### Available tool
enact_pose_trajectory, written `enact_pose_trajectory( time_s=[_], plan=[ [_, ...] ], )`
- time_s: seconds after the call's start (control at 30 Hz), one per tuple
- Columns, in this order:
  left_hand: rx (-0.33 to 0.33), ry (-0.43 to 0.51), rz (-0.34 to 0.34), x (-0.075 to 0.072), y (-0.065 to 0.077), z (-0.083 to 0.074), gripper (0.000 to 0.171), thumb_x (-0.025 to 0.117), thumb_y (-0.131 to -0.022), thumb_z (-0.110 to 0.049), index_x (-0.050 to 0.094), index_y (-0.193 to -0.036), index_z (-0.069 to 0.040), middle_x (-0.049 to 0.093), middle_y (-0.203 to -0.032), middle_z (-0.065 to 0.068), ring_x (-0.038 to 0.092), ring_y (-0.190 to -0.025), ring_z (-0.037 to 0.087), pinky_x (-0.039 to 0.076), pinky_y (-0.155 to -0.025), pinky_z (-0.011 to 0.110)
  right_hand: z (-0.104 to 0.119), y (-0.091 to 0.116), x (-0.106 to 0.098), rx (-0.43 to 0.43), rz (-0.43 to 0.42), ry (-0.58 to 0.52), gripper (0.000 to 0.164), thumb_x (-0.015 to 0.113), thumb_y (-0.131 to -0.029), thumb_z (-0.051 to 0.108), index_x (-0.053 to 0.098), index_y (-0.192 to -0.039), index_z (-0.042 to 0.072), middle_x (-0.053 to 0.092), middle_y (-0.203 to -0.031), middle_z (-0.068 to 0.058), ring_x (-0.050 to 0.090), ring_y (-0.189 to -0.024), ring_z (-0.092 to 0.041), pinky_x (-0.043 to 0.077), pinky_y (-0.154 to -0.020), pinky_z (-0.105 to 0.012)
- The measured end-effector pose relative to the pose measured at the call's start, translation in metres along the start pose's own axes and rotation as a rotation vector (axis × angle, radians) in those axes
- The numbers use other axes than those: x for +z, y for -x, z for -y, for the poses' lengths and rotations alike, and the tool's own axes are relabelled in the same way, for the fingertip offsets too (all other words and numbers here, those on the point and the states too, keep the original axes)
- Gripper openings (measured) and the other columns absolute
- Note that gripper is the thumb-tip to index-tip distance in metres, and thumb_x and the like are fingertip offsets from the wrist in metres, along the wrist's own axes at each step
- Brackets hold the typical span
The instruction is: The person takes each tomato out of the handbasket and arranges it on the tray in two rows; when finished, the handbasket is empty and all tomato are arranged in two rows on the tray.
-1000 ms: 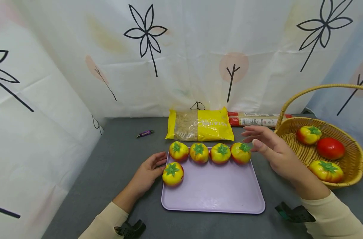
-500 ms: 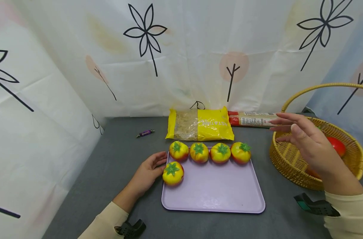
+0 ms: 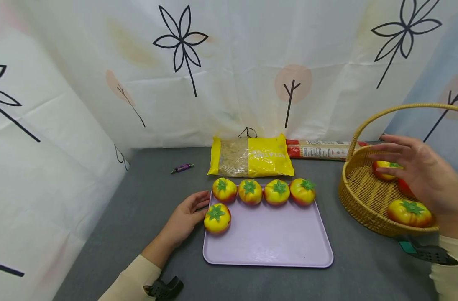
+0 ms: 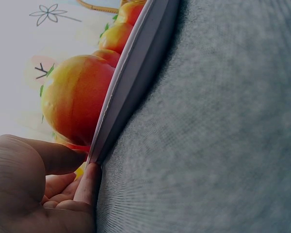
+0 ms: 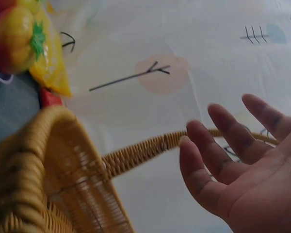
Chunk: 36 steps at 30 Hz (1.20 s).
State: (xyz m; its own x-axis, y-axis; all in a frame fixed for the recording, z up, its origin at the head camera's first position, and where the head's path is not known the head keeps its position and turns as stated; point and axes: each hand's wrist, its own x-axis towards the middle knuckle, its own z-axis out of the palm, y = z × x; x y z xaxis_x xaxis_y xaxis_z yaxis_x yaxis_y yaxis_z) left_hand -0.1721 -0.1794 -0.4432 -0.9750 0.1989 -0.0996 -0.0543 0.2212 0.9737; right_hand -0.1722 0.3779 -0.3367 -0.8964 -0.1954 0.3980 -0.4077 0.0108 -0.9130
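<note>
My left hand (image 3: 186, 215) is at the left edge of a lilac tray (image 3: 274, 242); in the left wrist view its thumb and fingers (image 4: 89, 184) pinch the rim. A yellow-red toy tomato (image 3: 217, 218) with a green leaf top sits on the tray beside that hand. Several more stand in a row along the far rim, the rightmost tomato (image 3: 302, 192) at the corner. My right hand (image 3: 424, 171) is over the wicker basket (image 3: 358, 200), fingers spread and holding nothing. Inside lie a front tomato (image 3: 409, 212), a back tomato (image 3: 387, 169) and a red one (image 3: 405, 189) partly hidden by the hand.
Behind the tray lies a yellow pasta bag (image 3: 251, 156), with a red-ended noodle pack (image 3: 319, 149) to its right. A small purple candy (image 3: 182, 168) is at the back left. The basket's tall handle (image 3: 405, 108) arches over it. Patterned cloth (image 3: 236, 62) hangs behind the table.
My right hand has moved right, from the rightmost tomato on the tray to over the basket. The left hand, tray and tomatoes have stayed put.
</note>
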Motion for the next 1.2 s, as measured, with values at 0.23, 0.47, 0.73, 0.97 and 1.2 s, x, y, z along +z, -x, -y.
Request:
enact_pose_trajectory(
  time_s=[0.23,0.47,0.73,0.97,1.2],
  plan=[
    [0.024,0.011,0.024,-0.001,0.001,0.001,0.059,0.068,-0.106,-0.005,0.046,-0.161,0.002,0.051,-0.161,0.018,0.052,-0.145,0.034,0.044,-0.118,0.043,-0.012,0.009,-0.035,0.121,0.055,0.209,0.048,0.021,-0.122,0.026,0.042,-0.165,0.022,0.051,-0.151,0.003,0.048,-0.131,-0.013,0.035,-0.103,-0.023],
    [0.026,0.012,0.04,-0.002,0.001,0.003,0.061,0.068,-0.107,-0.007,0.044,-0.162,0.003,0.05,-0.161,0.019,0.051,-0.146,0.034,0.043,-0.118,0.041,-0.026,0.018,-0.055,0.128,0.046,0.269,0.048,0.022,-0.122,0.02,0.05,-0.16,0.025,0.059,-0.143,0.009,0.059,-0.121,-0.006,0.048,-0.089,-0.015],
    [0.028,0.01,0.031,-0.002,0.0,0.002,0.061,0.07,-0.107,-0.009,0.045,-0.161,0.001,0.051,-0.161,0.016,0.052,-0.145,0.032,0.044,-0.118,0.041,-0.033,0.022,-0.072,0.222,0.064,0.306,0.044,0.021,-0.122,0.026,0.053,-0.15,0.04,0.061,-0.135,0.02,0.06,-0.113,0.0,0.053,-0.083,-0.016],
    [0.019,0.01,0.032,-0.002,0.0,0.002,0.061,0.07,-0.107,-0.009,0.046,-0.161,0.0,0.051,-0.161,0.015,0.052,-0.145,0.031,0.044,-0.118,0.041,-0.032,0.021,-0.078,0.388,0.152,0.371,0.043,0.017,-0.121,0.033,0.051,-0.139,0.051,0.058,-0.13,0.029,0.065,-0.108,0.001,0.058,-0.08,-0.024],
    [0.017,0.012,0.033,-0.002,-0.001,0.003,0.06,0.07,-0.107,-0.01,0.047,-0.161,0.0,0.051,-0.161,0.014,0.052,-0.145,0.029,0.043,-0.119,0.042,-0.023,0.013,-0.063,0.598,0.296,0.551,0.05,0.015,-0.121,0.041,0.048,-0.154,0.024,0.045,-0.15,-0.041,0.062,-0.122,-0.049,0.052,-0.089,-0.069]
  ],
)
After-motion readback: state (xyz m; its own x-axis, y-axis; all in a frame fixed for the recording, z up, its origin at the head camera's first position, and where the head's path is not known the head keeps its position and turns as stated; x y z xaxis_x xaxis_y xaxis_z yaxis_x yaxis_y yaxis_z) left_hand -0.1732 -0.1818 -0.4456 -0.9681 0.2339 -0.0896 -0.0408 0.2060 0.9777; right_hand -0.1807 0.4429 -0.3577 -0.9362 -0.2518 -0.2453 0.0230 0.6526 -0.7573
